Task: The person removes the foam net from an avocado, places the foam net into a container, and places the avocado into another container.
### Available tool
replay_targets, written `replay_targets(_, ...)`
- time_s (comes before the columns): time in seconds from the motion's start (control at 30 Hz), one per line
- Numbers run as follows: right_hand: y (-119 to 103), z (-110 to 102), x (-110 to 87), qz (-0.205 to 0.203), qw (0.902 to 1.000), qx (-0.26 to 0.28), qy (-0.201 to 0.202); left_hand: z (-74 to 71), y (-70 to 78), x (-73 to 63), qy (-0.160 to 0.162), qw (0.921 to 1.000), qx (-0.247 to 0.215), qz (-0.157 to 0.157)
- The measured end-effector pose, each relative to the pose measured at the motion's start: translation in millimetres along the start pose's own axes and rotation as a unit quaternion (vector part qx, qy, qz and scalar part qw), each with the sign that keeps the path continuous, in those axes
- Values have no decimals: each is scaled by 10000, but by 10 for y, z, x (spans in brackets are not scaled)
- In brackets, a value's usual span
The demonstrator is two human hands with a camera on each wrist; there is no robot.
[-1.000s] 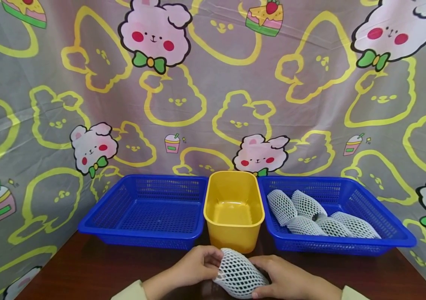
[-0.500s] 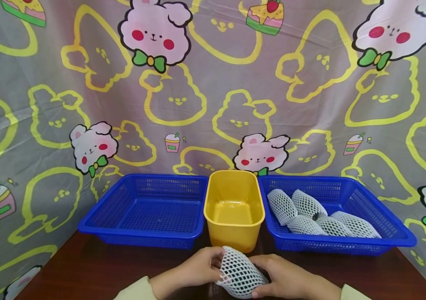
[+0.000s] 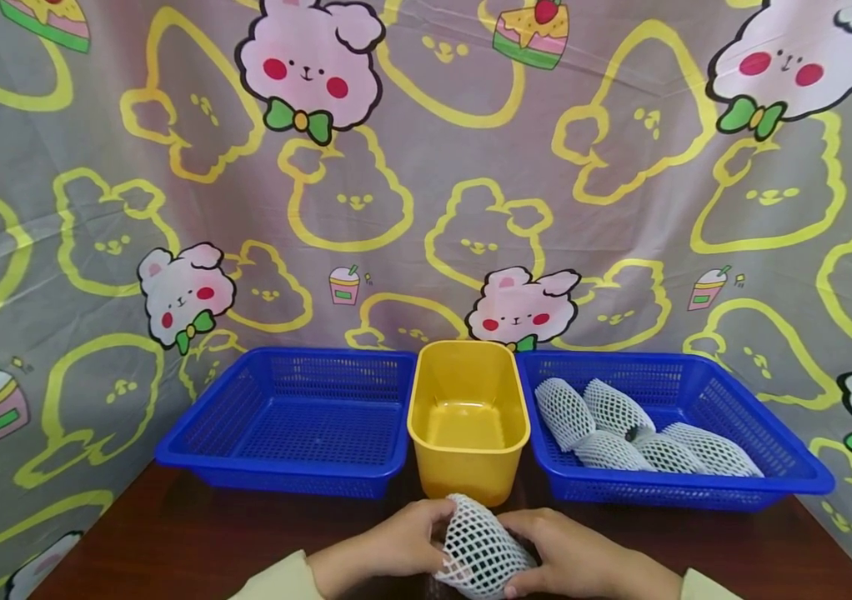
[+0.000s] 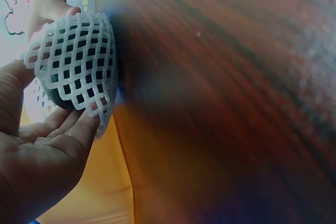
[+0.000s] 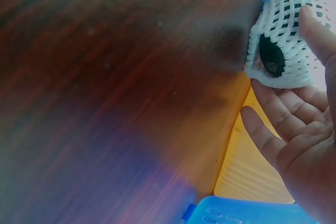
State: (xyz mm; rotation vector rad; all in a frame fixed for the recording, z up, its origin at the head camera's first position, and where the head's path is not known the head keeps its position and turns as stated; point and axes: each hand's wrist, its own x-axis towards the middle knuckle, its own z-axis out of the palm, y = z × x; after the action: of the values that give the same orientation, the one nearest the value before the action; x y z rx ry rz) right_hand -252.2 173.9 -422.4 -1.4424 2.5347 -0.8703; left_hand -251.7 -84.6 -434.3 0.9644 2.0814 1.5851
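Note:
A dark green, rounded fruit-like thing (image 5: 271, 56) sits inside a white foam net sleeve (image 3: 489, 546), low in the middle of the head view. My right hand (image 3: 564, 550) grips the sleeved thing from the right, thumb on the near side. At the sleeve's left end, my left hand (image 3: 411, 537) pinches the net's edge between thumb and fingers. The left wrist view shows the open mouth of the net, with the dark surface (image 4: 58, 94) showing at it. From the right wrist, one bare end shows through the sleeve's other opening.
A yellow bin (image 3: 468, 467) stands just beyond my hands. The left blue basket (image 3: 283, 471) has nothing in it; the right blue basket (image 3: 684, 492) holds several net-sleeved pieces (image 3: 609, 450). Everything stands on a dark wooden table (image 3: 126, 542) before a patterned cloth (image 3: 366, 275).
My left hand has shifted slightly to the right, taking the net's left edge with it and bunching it a little. My right hand has stayed nearly still.

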Motion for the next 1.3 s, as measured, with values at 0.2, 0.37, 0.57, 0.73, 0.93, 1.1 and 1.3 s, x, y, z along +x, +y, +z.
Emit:
replay_targets(0.2, 6, -1, 3, -5, 10000, 72, 11, 6, -12, 43, -148, 9999, -13, 23)
replay_targets(0.37, 12, 1, 5, -3, 9999, 124, -22, 16, -1, 50, -212, 9994, 272, -13)
replay_targets(0.57, -2, 6, 16, -16, 10000, 72, -21, 5, -5, 29, -96, 9975, 695, 32)
replay_targets(0.73, -2, 7, 26, -96, 9999, -44, 48, -8, -14, -3, 29, 9972, 753, 22)
replay_targets(0.93, 17, -6, 36, -154, 9999, -29, 65, -17, -40, -34, 17, 9987, 500, 91)
replay_targets(1.1, 25, -17, 54, -67, 9998, 161, 5, -35, -45, -63, -24, 9998, 161, 104)
replay_targets(1.3, 35, -24, 68, 21, 9996, 274, 13, -69, -50, -94, -23, 9999, -80, 60)
